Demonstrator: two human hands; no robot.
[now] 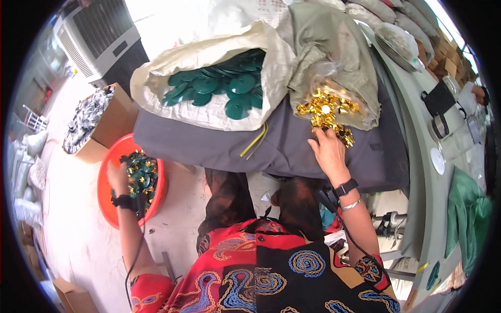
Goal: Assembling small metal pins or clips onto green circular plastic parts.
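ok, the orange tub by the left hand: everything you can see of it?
The tub is a round, shallow basin, orange-red, plastic by the look. It sits on the pale floor at the person's left, beside a cardboard box of dark and white parts. Inside lies a heap of green discs with gold pieces. The left hand is over the heap, reaching into it; its forearm hides part of the near rim. The far rim tucks under the grey cloth's edge.

Bare floor (pixel 78 229) beside orange basin (pixel 107 198)

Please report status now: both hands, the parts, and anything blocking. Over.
Left hand over red basin of assembled green-gold pieces, grip unclear. Right hand on gold flower pieces, fingers open. Nothing blocking.
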